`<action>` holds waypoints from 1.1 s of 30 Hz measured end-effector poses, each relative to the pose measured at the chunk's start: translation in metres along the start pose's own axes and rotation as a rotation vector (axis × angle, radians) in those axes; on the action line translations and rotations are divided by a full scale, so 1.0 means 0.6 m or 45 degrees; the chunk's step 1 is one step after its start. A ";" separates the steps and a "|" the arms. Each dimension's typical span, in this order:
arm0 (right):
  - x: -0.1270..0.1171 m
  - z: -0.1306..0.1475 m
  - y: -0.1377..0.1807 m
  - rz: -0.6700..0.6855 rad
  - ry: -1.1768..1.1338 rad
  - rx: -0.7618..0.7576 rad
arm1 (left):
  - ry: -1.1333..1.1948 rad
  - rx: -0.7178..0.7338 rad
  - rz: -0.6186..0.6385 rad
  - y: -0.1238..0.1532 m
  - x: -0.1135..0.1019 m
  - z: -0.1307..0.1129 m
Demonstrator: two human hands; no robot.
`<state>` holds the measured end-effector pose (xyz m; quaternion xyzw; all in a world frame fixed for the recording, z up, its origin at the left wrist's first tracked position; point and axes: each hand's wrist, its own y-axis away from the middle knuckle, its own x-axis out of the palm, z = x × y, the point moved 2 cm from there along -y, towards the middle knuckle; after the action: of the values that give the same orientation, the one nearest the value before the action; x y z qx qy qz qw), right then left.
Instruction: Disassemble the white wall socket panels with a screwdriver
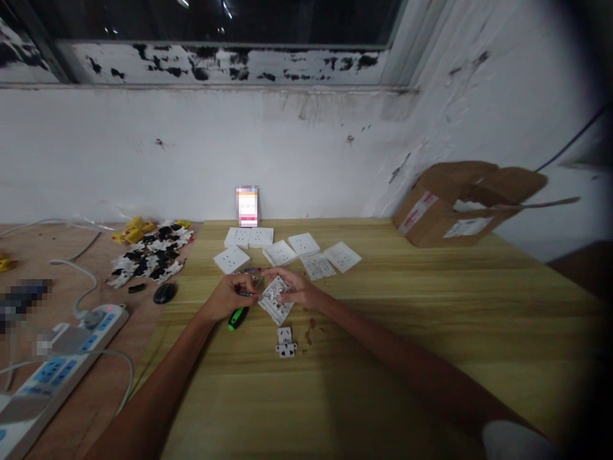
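Observation:
My right hand [301, 291] grips a white wall socket [276, 305] whose inner side, with its moulded parts, faces up. My left hand [232, 297] is closed in a pinch at the left corner of this socket; something small and dark shows at its fingers, too small to name. Just below that hand lies a green and black screwdriver handle [237, 318]. Nearer to me a white socket insert [286, 343] with dark slots rests on the wood-grain table. A thin tool with a reddish handle [253, 270] lies behind my hands, partly hidden.
Several white socket plates [280, 253] lie behind my hands, before a lit phone [248, 206] against the wall. Leftward are a black mouse [165, 293], a pile of black and white parts [153, 252] and a power strip [62, 367] with cables. A cardboard box [445, 211] stands back right.

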<state>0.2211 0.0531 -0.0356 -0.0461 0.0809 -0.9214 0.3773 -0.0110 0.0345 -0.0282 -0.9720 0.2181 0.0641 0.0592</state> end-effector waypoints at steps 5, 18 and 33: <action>-0.001 -0.001 0.001 -0.026 0.051 0.001 | -0.011 -0.003 -0.005 -0.002 -0.002 0.007; -0.011 -0.001 0.001 -0.101 0.264 -0.006 | -0.444 0.063 -0.007 0.009 -0.014 -0.046; -0.038 0.029 -0.006 -0.368 0.695 -0.086 | -0.898 0.146 -0.267 0.005 0.013 -0.055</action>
<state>0.2374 0.0695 -0.0185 0.1795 0.2025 -0.9406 0.2049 -0.0018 0.0238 0.0026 -0.9023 0.0867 0.3765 0.1912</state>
